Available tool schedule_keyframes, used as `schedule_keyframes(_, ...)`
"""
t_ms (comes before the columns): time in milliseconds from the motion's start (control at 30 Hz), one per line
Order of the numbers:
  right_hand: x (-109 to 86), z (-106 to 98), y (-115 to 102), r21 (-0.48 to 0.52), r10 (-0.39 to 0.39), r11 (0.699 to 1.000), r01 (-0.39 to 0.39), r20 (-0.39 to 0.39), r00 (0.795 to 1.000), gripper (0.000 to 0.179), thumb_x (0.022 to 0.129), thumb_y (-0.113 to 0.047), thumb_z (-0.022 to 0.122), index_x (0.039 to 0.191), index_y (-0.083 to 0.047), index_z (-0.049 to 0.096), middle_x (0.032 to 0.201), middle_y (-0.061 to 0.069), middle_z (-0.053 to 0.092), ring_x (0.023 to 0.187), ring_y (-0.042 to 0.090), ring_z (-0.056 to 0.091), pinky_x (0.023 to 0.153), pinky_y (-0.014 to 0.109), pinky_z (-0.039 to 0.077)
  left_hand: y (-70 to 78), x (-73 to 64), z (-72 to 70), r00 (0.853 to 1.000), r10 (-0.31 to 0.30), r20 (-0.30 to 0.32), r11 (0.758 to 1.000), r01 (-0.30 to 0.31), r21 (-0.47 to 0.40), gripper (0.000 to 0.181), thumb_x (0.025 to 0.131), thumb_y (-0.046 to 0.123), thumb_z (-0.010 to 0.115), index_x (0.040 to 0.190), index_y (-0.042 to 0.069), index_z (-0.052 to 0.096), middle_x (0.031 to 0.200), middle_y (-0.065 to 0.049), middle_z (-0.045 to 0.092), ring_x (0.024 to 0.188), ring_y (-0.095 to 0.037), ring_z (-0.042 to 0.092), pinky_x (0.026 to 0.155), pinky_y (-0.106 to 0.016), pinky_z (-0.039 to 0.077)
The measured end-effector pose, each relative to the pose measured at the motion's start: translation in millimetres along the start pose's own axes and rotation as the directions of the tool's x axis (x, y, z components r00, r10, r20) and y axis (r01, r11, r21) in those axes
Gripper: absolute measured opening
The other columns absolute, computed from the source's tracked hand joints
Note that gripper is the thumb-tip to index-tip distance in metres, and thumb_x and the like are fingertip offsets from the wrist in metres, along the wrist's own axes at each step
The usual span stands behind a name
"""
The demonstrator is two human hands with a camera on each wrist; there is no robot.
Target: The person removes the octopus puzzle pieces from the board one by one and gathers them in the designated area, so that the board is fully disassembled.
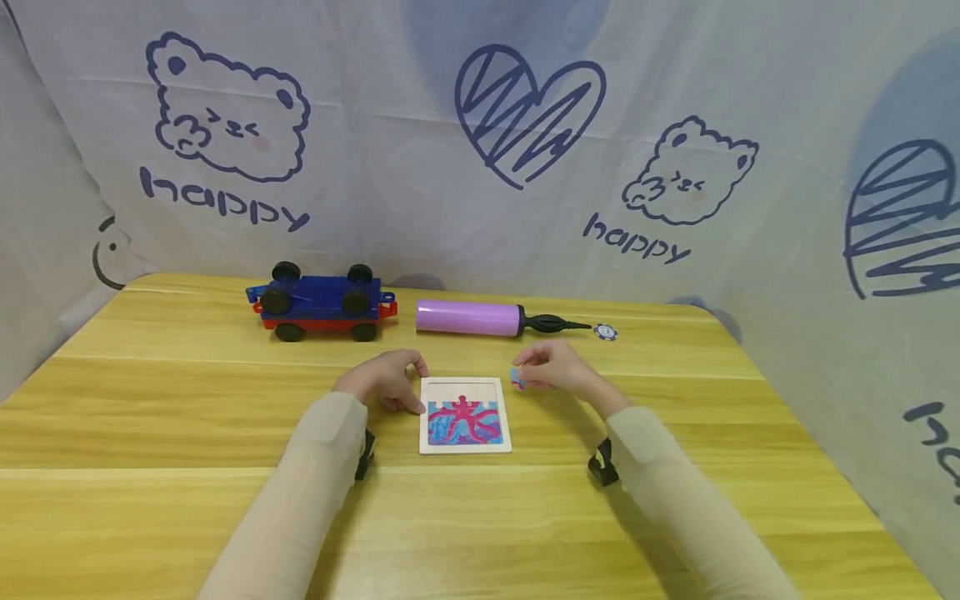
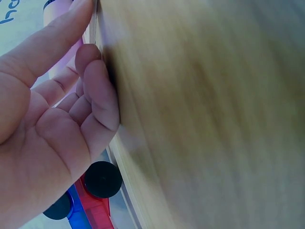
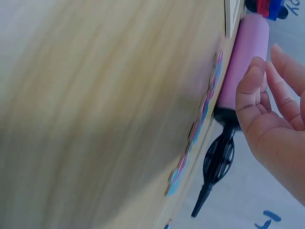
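A white-framed jigsaw puzzle (image 1: 466,422) lies on the table, its lower part filled with a pink octopus on blue and its upper part bare. My left hand (image 1: 386,379) rests at the frame's left side, thumb and a fingertip touching the edge near the upper left corner. Just right of the frame, my right hand (image 1: 557,367) is over loose puzzle pieces (image 1: 518,378), thumb and fingers bent toward each other. In the right wrist view the pieces (image 3: 198,126) form a strip flat on the table, and nothing shows between the fingers.
Behind the puzzle lies a purple hand pump (image 1: 468,318) with a black nozzle. A small round blue-and-white chip (image 1: 605,332) is by its tip. To the left, a blue toy wagon (image 1: 322,293) sits upside down on a red one (image 1: 318,321). A printed cloth (image 1: 390,167) hangs behind.
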State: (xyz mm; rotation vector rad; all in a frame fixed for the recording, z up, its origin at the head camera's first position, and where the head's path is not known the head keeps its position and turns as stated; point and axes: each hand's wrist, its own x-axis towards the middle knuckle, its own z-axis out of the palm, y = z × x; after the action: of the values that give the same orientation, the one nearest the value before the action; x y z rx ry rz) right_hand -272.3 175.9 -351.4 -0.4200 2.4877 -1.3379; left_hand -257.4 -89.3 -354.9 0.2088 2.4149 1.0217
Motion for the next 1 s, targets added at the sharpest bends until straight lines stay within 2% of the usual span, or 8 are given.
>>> schedule_keyframes(167, 4.6, 11.0, -7.7, 0.014, -0.005, 1.0, 0.005, 0.03, 1.0, 0.022, 0.081, -0.001, 0.063, 0.098, 0.012, 0.058, 0.074, 0.007, 0.059, 0.063, 0.015, 0.054, 0.063, 0.03, 0.048, -1.1, 0.5, -0.3, 1.0, 0.0, -0.003, 1.0, 0.0, -0.01, 0.043, 0.071, 0.002, 0.073, 0.105, 0.003, 0.047, 0.087, -0.012, 0.047, 0.061, -0.018, 0.049, 0.057, -0.026, 0.046)
schedule_keyframes(433, 11.8, 26.8, -17.0, -0.031, -0.005, 0.999, 0.006, 0.055, 0.998, 0.021, 0.08, -0.005, 0.065, 0.097, 0.008, 0.061, 0.068, 0.003, 0.057, 0.057, 0.012, 0.049, 0.055, 0.025, 0.044, -1.8, 1.7, -0.9, 1.0, -0.003, 0.002, 1.0, 0.003, 0.001, 0.042, 0.072, 0.003, 0.074, 0.105, 0.004, 0.048, 0.092, -0.012, 0.047, 0.063, -0.019, 0.049, 0.058, -0.026, 0.046)
schedule_keyframes(633, 14.9, 38.4, -23.8, -0.026, -0.031, 0.999, 0.034, 0.095, 0.995, 0.02, 0.08, -0.003, 0.066, 0.096, 0.008, 0.061, 0.07, 0.004, 0.06, 0.058, 0.011, 0.052, 0.057, 0.027, 0.048, -1.4, 1.4, -0.8, 1.0, -0.011, 0.001, 1.0, 0.01, 0.01, 0.042, 0.072, 0.004, 0.074, 0.105, 0.005, 0.048, 0.093, -0.012, 0.047, 0.062, -0.019, 0.049, 0.057, -0.026, 0.046)
schedule_keyframes(867, 14.0, 49.1, -31.2, -0.027, -0.064, 0.997, 0.07, 0.187, 0.98, 0.021, 0.079, 0.0, 0.065, 0.097, 0.009, 0.061, 0.072, 0.006, 0.061, 0.057, 0.012, 0.054, 0.057, 0.028, 0.048, -1.4, 2.6, -0.9, 1.0, -0.001, 0.003, 1.0, 0.001, 0.017, 0.042, 0.072, 0.005, 0.074, 0.105, 0.004, 0.048, 0.09, -0.011, 0.047, 0.061, -0.018, 0.049, 0.057, -0.025, 0.046)
schedule_keyframes(1000, 13.5, 54.4, -33.1, -0.069, -0.087, 0.992, 0.105, 0.228, 0.97, 0.023, 0.076, 0.002, 0.067, 0.098, 0.007, 0.062, 0.075, 0.007, 0.062, 0.062, 0.01, 0.055, 0.062, 0.025, 0.047, -1.6, 2.5, -1.0, 1.0, -0.001, 0.007, 1.0, 0.001, 0.014, 0.043, 0.072, 0.006, 0.074, 0.106, 0.004, 0.048, 0.089, -0.011, 0.047, 0.061, -0.018, 0.049, 0.057, -0.026, 0.046)
